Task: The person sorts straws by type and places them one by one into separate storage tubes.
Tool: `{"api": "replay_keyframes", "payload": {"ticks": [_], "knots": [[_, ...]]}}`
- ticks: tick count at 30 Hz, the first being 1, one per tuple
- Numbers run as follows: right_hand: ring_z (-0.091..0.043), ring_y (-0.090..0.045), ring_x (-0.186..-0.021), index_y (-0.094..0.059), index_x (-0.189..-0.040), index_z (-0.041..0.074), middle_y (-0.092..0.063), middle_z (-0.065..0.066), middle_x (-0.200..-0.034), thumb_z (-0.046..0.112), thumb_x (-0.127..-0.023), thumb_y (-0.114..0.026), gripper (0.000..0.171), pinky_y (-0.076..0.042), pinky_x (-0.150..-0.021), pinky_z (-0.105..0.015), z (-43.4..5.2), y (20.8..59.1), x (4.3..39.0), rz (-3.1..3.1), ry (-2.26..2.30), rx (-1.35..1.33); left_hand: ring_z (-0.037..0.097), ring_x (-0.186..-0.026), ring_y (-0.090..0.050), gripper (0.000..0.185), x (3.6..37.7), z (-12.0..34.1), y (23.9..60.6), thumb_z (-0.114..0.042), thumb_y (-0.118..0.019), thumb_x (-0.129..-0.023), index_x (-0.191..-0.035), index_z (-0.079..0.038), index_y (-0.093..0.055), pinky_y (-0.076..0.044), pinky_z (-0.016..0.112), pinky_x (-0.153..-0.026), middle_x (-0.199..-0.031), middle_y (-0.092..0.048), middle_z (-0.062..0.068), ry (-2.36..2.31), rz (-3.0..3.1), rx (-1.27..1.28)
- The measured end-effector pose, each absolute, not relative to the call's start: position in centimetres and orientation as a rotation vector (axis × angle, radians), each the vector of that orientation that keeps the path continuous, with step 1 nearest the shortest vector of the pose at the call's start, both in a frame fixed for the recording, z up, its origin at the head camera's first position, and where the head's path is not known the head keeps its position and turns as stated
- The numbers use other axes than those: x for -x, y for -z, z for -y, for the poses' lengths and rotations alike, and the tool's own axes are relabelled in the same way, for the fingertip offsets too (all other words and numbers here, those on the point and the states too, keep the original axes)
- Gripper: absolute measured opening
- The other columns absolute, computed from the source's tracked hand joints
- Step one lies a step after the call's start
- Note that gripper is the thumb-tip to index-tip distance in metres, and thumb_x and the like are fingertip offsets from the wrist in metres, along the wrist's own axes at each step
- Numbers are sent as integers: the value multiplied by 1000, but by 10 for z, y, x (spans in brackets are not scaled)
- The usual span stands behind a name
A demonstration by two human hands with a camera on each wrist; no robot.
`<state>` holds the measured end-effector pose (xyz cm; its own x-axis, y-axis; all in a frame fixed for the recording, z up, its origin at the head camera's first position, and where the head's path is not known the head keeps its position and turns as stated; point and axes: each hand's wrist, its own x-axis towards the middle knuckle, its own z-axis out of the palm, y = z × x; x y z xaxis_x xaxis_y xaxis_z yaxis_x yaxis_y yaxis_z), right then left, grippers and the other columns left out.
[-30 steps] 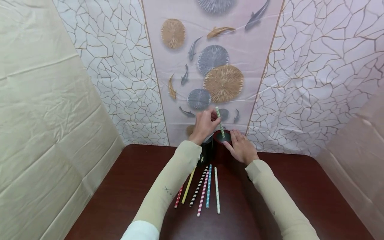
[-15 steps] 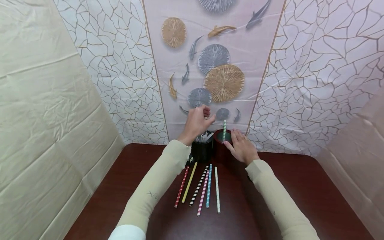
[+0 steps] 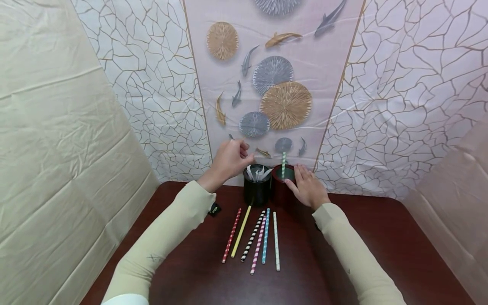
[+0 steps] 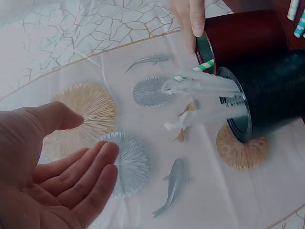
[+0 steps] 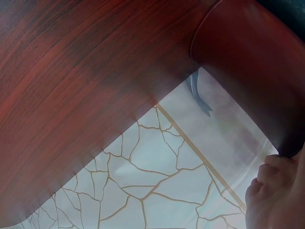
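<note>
A green-and-white striped paper straw (image 3: 284, 161) stands in a dark red cup (image 3: 281, 192), its upper end above the rim. My right hand (image 3: 308, 186) rests against the right side of this cup, fingers extended along the rim and thumb at the front. In the left wrist view, the fingertips (image 4: 196, 26) touch the edge of the red cup (image 4: 248, 40). My left hand (image 3: 230, 160) hovers left of a black cup (image 3: 256, 194), holding nothing. Its thumb and fingers are apart and loosely bent. Several translucent white strips (image 3: 257, 173) poke out of the black cup.
Several paper straws lie in front of the cups: red dotted (image 3: 231, 237), yellow (image 3: 241, 232), black striped (image 3: 252, 237), pink striped (image 3: 258, 245), blue dotted (image 3: 265, 237) and pale dotted (image 3: 276, 242). The dark wooden table (image 3: 366, 237) meets a patterned fabric wall (image 3: 389, 118) behind.
My left hand has let go of the green striped straw, which now stands lower in the red cup. That hand has moved left, past the black cup. My right hand has stayed put.
</note>
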<state>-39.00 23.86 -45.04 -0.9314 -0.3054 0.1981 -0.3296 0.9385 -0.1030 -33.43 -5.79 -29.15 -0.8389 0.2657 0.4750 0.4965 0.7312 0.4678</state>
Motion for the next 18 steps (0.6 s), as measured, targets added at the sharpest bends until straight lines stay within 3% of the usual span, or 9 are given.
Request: {"api": "replay_keyframes", "payload": {"ticks": [5,7,10,13,15,18], "knots": [[-46,-19,-162,-17,-165,-9,-19,-30,-173,59,-113,-23,85,-20,-133,-57,-239,451,390,2927,-204,-479,21,-84,-77,21,322,73,297,-18,-75,-92,-99,1,-77,-63,33,-81,-93,-81,11,755,2660,632],[-45,-18,-162,-17,-165,-8,-19,-29,-173,59,-113,-23,86,-20,-133,-57,-239,452,391,2929,-198,-473,16,-72,-71,16,320,78,303,-17,-74,-92,-90,-1,-76,-60,29,-72,-83,-78,7,720,2692,668],[-45,-18,-163,-17,-165,-8,-19,-29,-174,59,-113,-24,85,-20,-133,-57,-239,451,391,2925,-196,-463,7,-56,-50,22,318,85,316,-16,-74,-90,-71,-8,-64,-43,23,-56,-62,-61,-4,670,2731,705],[-45,-19,-162,-18,-165,-9,-20,-30,-173,58,-113,-25,85,-20,-132,-57,-239,451,391,2918,-196,-467,6,-53,-35,31,318,91,334,-15,-74,-88,-65,-12,-54,-31,24,-53,-56,-43,-8,624,2762,718],[-46,-20,-162,-18,-165,-9,-20,-30,-173,58,-113,-25,85,-20,-132,-58,-239,452,390,2916,-202,-472,6,-53,-40,28,317,95,347,-15,-75,-87,-67,-10,-58,-36,24,-54,-56,-47,-8,606,2784,706],[-46,-20,-162,-19,-165,-9,-21,-30,-173,59,-113,-25,86,-21,-132,-58,-239,452,391,2911,-216,-480,9,-61,-58,17,314,99,364,-16,-78,-89,-80,-5,-69,-54,29,-65,-67,-66,-3,610,2832,670]]}}
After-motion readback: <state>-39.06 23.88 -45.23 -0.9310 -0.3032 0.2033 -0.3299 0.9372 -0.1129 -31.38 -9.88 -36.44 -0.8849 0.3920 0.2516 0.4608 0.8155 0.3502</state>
